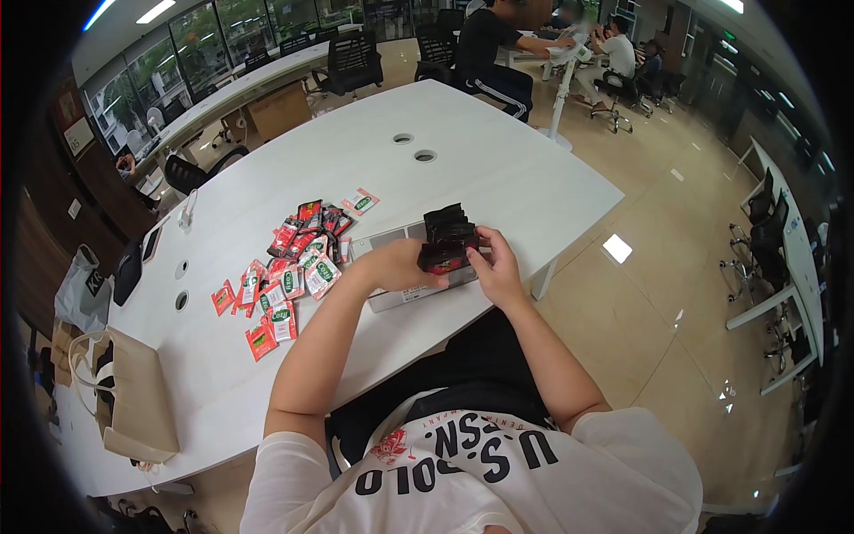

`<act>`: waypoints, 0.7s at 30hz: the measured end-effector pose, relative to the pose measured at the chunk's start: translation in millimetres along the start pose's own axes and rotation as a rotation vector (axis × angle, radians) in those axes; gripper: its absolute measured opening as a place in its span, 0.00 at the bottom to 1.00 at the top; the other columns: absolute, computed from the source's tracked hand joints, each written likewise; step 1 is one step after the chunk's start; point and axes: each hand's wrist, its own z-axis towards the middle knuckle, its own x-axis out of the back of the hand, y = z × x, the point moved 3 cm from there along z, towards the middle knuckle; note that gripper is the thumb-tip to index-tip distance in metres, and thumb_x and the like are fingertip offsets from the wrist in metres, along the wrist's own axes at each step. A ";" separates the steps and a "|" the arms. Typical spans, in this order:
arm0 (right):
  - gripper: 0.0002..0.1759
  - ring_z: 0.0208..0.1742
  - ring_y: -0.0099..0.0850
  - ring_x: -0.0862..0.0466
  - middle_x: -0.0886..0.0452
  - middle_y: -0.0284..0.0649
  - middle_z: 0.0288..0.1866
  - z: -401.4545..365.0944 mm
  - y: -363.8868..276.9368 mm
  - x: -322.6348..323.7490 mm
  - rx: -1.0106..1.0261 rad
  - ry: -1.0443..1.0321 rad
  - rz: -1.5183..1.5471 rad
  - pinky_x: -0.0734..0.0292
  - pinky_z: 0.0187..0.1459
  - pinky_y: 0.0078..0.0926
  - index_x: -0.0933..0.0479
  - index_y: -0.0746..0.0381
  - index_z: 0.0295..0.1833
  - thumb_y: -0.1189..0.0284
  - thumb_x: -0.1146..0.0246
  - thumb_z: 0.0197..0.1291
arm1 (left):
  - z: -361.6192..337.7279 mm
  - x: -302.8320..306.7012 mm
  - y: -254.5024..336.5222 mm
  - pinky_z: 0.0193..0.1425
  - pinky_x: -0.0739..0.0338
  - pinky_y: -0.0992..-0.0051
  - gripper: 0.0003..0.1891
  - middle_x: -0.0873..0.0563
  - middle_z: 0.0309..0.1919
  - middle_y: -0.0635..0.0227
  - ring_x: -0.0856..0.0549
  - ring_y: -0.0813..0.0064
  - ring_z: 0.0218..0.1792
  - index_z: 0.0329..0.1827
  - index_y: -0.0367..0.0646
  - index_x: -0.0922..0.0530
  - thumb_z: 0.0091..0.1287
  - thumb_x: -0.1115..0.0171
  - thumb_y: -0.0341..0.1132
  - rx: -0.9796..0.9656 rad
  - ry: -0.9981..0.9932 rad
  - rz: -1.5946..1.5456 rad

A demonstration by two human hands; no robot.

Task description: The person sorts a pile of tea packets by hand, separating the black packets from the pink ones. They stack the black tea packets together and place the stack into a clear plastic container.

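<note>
A bunch of black sachets (449, 231) with some red on the front stands between my two hands. My left hand (400, 265) is closed round its left side, and my right hand (498, 270) pinches its right edge with thumb and fingers. Beneath them lies a grey-and-white box (384, 301) near the table edge, partly covered by my hands and the sachets. To the left of the box is a loose pile of small packets: red-and-white sachets (320, 276) with green labels, and black-and-red sachets (285, 237) toward the back.
The white table (498, 160) has round cable holes (425, 156). A cream tote bag (133, 392) and a black pouch (129, 274) are at its left side. Office chairs (353, 62) and several people, one in black (487, 49), are beyond the table.
</note>
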 end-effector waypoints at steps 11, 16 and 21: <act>0.20 0.63 0.32 0.18 0.18 0.41 0.61 -2.3 -2.6 1.4 0.000 -0.003 0.021 0.19 0.59 0.32 0.26 0.66 0.69 0.76 0.37 0.75 | 13.6 -3.7 -33.9 0.48 0.17 0.74 0.19 0.10 0.40 0.67 0.14 0.80 0.41 0.56 0.31 0.13 0.78 0.31 0.42 0.066 -0.107 -0.307; 0.21 0.65 0.31 0.19 0.18 0.43 0.62 -1.9 1.6 3.8 -0.031 0.016 0.062 0.22 0.62 0.29 0.27 0.68 0.71 0.76 0.42 0.76 | 14.1 -10.9 -16.2 0.46 0.16 0.64 0.20 0.09 0.33 0.55 0.10 0.63 0.35 0.45 0.31 0.11 0.79 0.35 0.44 0.020 0.052 -0.059; 0.22 0.69 0.39 0.20 0.19 0.49 0.65 -0.4 -10.3 6.8 0.104 -0.002 -0.043 0.29 0.71 0.32 0.27 0.74 0.71 0.74 0.50 0.80 | 10.3 -31.1 1.6 0.49 0.18 0.49 0.24 0.12 0.33 0.38 0.12 0.39 0.39 0.37 0.29 0.12 0.81 0.43 0.45 0.026 0.243 0.245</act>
